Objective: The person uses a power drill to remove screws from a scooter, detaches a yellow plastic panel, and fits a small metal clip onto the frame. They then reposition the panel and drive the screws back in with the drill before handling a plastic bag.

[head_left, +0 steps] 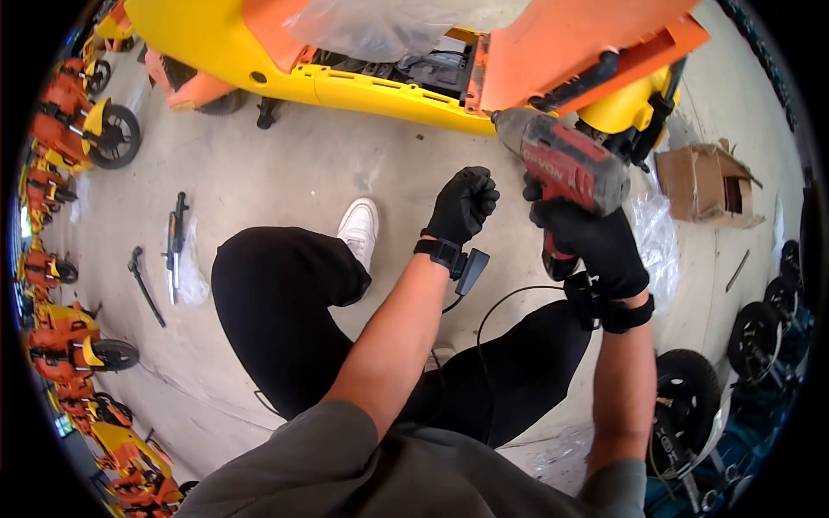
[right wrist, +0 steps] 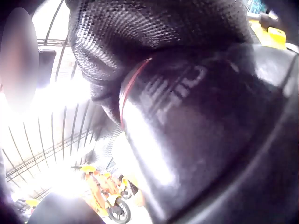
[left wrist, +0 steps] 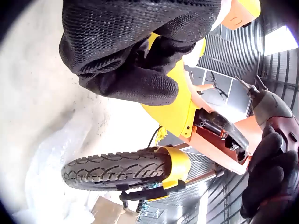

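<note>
My right hand (head_left: 596,242), in a black glove, grips the handle of a red and grey impact driver (head_left: 574,164). Its tapered nose points up and left, overlapping the lower edge of the yellow and orange scooter body (head_left: 389,93) in the head view. A slim bit (left wrist: 245,85) sticks out of the nose in the left wrist view. The driver's dark casing (right wrist: 201,126) fills much of the right wrist view. Left of the driver, my gloved left hand (head_left: 464,205) is raised over the floor with its fingers curled in; nothing shows in it.
An opened cardboard box (head_left: 704,186) and clear plastic wrap (head_left: 654,246) lie to the right. Two long metal parts, a shock-like strut (head_left: 175,250) and a dark bar (head_left: 147,285), rest on the left floor. Orange scooters (head_left: 65,341) line the left; black wheels (head_left: 686,388) stand at right.
</note>
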Demonstrator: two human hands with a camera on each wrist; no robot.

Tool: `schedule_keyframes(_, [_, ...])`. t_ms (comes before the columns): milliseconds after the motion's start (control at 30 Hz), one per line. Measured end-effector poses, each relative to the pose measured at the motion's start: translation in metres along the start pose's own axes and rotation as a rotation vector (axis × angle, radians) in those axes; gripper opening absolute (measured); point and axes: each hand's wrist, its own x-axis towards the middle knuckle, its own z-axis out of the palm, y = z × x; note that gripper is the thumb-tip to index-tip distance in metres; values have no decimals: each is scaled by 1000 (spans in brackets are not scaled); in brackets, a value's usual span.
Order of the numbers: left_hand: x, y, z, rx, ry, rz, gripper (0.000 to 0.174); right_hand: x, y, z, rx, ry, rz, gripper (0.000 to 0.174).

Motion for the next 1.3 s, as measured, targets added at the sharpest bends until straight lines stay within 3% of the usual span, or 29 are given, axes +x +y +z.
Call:
schedule_keyframes(67, [6, 0, 1, -73, -15, 4, 10, 22, -4, 4, -16, -10, -77, 28])
schedule_keyframes(133, [12, 1, 6, -132, -8, 18, 9, 40, -13, 3, -54, -100, 105, 28])
schedule_keyframes(267, [18, 9, 11, -199, 5, 25, 14, 67, -25, 3, -120, -117, 228, 27])
schedule_keyframes(367, [21, 12, 12, -335, 118, 23, 25, 78, -41, 9, -147, -115, 302, 27])
schedule_keyframes(567, [25, 15, 15, -134, -7, 133, 34, 98, -50, 11, -184, -114, 426, 24])
schedule_keyframes(633, [23, 22, 25, 25, 145, 248, 40, 101, -50, 9, -204, -150, 425, 22])
schedule_keyframes(733, [19, 28, 35, 104, 235, 219, 43, 102, -54, 15, -171, -92, 500, 22])
schedule_keyframes(867, [25, 29, 25, -47, 257, 131, 43, 105, -63, 24, -161, -68, 552, 22])
schedule_keyframes(1033, [26, 25, 26, -34, 300, 287, 40, 120, -82, 38, -186, -75, 582, 24])
schedule_keyframes(1167, [28, 26, 28, -3, 341, 296, 39, 140, -96, 37, -315, -168, 651, 25])
schedule_keyframes(1300, [29, 34, 27, -81, 416, 249, 44, 149, -106, 42, -449, -116, 688, 24])
